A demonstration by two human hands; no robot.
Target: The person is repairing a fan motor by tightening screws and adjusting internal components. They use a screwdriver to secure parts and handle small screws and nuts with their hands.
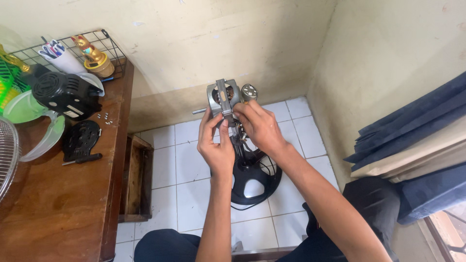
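- I see the fan motor point(224, 98), a bare metal assembly with a shaft sticking out to one side, held up between both hands over the tiled floor point(160, 170).
- My left hand point(217, 141) grips the motor's lower edge from below, thumb and fingers pinched on the metal bracket.
- My right hand point(259, 127) closes on the motor's other side, fingers curled over the bracket just under a small round knob point(249, 91).
- The hands sit close together, nearly touching, both clamped on the motor.
- Directly below the motor I make out the black round fan base point(252, 182) standing on the floor, with the stand rising toward the hands.
- Away from the motor, on the side its shaft points to, stands a brown wooden desk point(68, 204); on it lie a black motor housing point(65, 94), a black round cover plate point(80, 138), a screwdriver point(82, 158) and a few small screws point(104, 117).
- A wire basket point(109, 46) at the desk's back holds a golden cat figurine point(93, 56) and a cup of pens point(60, 56).
- A green fan blade point(24, 111) and a wire fan grille point(6, 160) lie at the desk's far edge from the motor.
- Both forearms reach up and forward from my lap, converging at the motor; the wrists are bent slightly inward.
- On the motor's other side, folded dark blue and beige cloth point(412, 140) is stacked against the wall.
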